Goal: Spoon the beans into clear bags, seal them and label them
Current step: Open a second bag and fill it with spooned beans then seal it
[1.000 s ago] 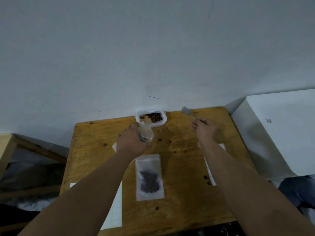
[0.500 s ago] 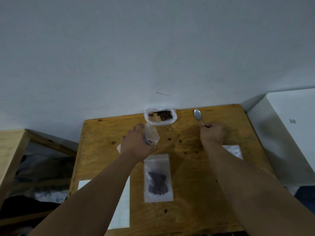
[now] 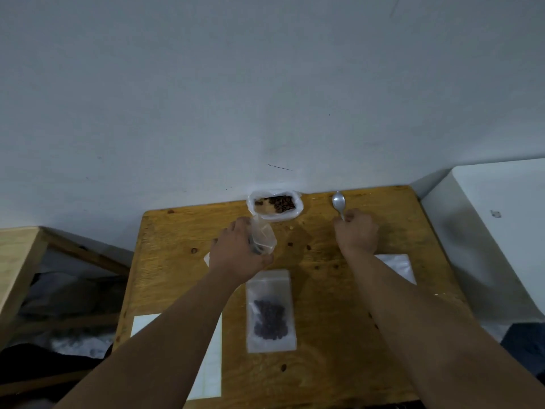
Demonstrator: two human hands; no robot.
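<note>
A white paper sheet (image 3: pixel 211 367) lies at 7 o'clock on the desk (image 3: pixel 324 364), half hidden under the left forearm. A smaller white piece (image 3: pixel 396 265) at 3 o'clock is partly covered by the right forearm. Between the arms, at 6 o'clock, a filled clear bag (image 3: pixel 270 312) lies flat, with dark beans bunched in its lower half.

A white tub (image 3: pixel 298 212) of beans (image 3: pixel 283 203) sits at 12 o'clock, against the wall (image 3: pixel 265 84). Just in front of it the left hand (image 3: pixel 239 255) has its fingers curled round an open clear bag (image 3: pixel 262 236); something dark shows at the bag's base. At 1 o'clock the right hand (image 3: pixel 358 234) grips the handle of a metal spoon (image 3: pixel 338 200), whose bowl points toward the wall.

The desk is knotty yellow plywood. The wall is plain grey with one short dark scratch. A white box (image 3: pixel 501 246) stands beside the desk at 3 o'clock; the small mark on it is too blurred to read. A wooden frame (image 3: pixel 17 261) stands at 9 o'clock.
</note>
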